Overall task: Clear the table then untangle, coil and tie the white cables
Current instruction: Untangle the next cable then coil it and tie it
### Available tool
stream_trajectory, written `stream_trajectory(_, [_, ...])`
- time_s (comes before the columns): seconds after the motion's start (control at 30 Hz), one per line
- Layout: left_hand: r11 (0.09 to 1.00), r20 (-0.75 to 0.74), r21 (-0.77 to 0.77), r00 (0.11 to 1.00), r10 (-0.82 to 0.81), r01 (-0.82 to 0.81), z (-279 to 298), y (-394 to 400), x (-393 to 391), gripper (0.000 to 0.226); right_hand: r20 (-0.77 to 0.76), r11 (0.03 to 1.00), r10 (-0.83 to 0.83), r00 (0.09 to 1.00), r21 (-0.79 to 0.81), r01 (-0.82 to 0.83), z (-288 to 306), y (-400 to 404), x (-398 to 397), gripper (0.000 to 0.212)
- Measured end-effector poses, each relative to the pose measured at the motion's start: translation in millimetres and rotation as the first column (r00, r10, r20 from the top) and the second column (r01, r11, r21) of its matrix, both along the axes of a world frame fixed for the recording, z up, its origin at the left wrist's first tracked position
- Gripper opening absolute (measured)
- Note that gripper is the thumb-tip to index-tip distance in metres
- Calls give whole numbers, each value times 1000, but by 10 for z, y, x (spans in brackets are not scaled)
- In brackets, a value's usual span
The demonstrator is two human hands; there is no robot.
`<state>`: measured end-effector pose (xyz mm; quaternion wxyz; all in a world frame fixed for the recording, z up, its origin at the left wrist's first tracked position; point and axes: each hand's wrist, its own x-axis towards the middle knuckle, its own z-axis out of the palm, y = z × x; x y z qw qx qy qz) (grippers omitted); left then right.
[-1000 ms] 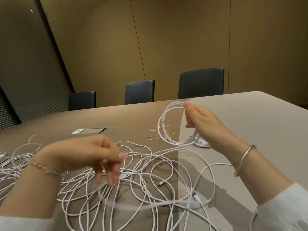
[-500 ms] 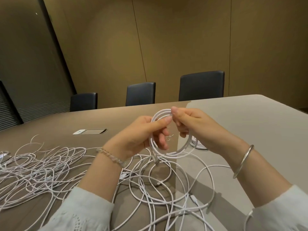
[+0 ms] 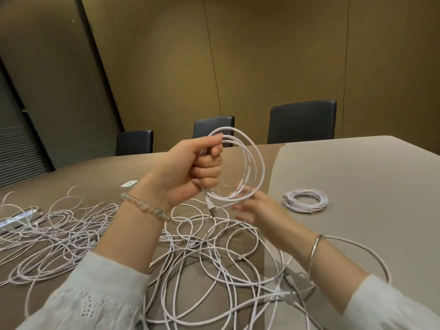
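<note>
At the far left of the bench [image 3: 357,177], a glossy flat object [image 3: 16,220] lies among a tangle of loose white cables [image 3: 195,253] that spreads across the near side. Above the tangle, the left hand [image 3: 190,167] is raised, fist curled round one side of a coiled white cable [image 3: 258,160] held upright. The right hand [image 3: 259,208], blurred, reaches up under the coil, fingers spread and relaxed, touching its lower edge. Farther right a finished coil [image 3: 306,200] rests flat
</note>
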<state>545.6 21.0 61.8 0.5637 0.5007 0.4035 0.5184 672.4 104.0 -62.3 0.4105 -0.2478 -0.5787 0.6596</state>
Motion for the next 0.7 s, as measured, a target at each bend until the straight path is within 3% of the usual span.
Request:
stream_trajectory(0.07, [1000,16,19,1000,0,0,50,-68,-45,32,256,983,55,965,154,-97,-171,-73,-168,43])
stream_trajectory(0.13, [999,37,46,999,3,-4,100,-144,-99,32,491,936,29,870,291,-195,-292,-129,-368,53])
stream_trajectory(0.2, [997,75,77,997,7,-12,149,-235,-177,33,635,866,-75,769,423,-265,-363,-164,-579,42])
stream_trajectory(0.27, [994,117,109,993,19,-31,190,-337,-269,32,675,822,-162,720,496,-280,-416,-199,-727,25])
stream_trajectory(0.43, [967,177,126,964,198,-222,223,-592,-606,32,588,864,-281,758,498,-66,-429,-77,-805,24])
stream_trajectory(0.53, [943,216,84,929,300,-323,133,-640,-803,37,402,943,-273,874,291,161,-241,107,-668,22])
stream_trajectory(0.6, [932,237,46,911,338,-358,31,-612,-882,38,267,939,-324,907,204,276,-108,240,-501,15])
stream_trajectory(0.7, [924,264,2,891,369,-383,-136,-533,-919,38,160,895,-427,890,216,391,100,382,-195,12])
